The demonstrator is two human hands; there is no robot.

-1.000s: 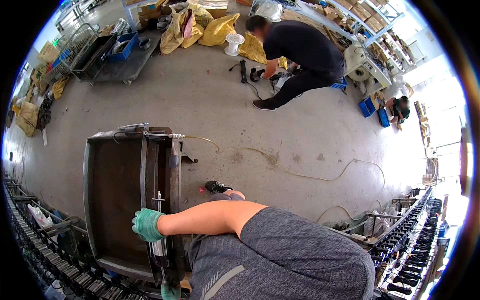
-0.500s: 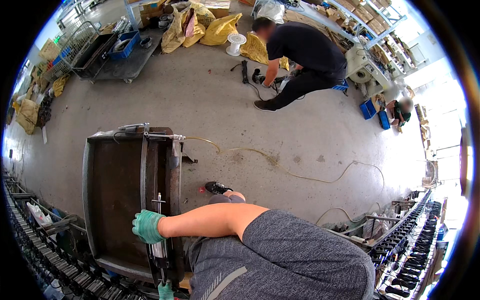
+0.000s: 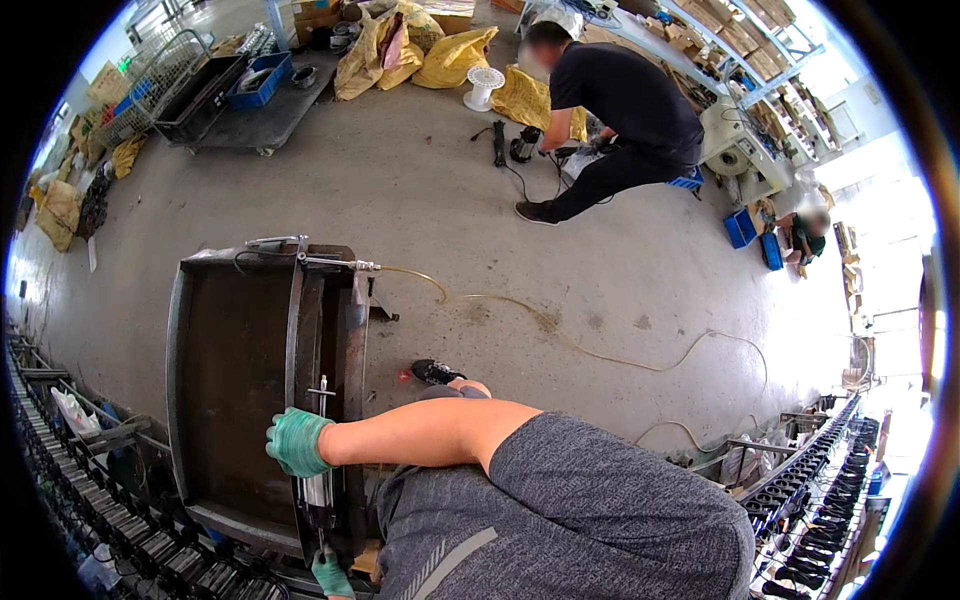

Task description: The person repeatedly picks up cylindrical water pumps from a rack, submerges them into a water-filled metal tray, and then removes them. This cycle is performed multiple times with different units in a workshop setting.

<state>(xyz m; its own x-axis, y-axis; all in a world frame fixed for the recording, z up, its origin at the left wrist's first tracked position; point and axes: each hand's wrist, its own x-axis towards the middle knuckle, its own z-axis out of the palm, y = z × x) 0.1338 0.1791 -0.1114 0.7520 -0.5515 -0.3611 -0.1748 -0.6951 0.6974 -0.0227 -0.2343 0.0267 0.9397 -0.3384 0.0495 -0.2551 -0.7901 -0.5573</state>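
A green knitted glove covers my right hand (image 3: 298,442), which is closed around the upper part of a shiny metal cylinder (image 3: 316,492). A thin rod with a short crossbar (image 3: 322,390) sticks out above that hand. The cylinder lies along the right side of a dark rectangular metal frame (image 3: 177,370). At the lower edge, my gloved left hand (image 3: 331,575) is partly cut off by the picture's rim. Its fingers are bent at the cylinder's lower end, and what they hold is hidden. A fitting with a lever (image 3: 335,264) is at the frame's far end.
A clear yellowish hose (image 3: 520,302) runs from the fitting across the floor. Racks of black parts (image 3: 110,500) line the lower left, with another rack (image 3: 810,500) at lower right. A person in dark clothes (image 3: 625,100) bends over cables. A trolley (image 3: 270,125) and yellow sacks (image 3: 455,58) stand behind.
My left hand has come further into the picture at the cylinder's lower end. The right hand keeps its hold. The bending person's hands have shifted among the cables, and the whole view has moved slightly.
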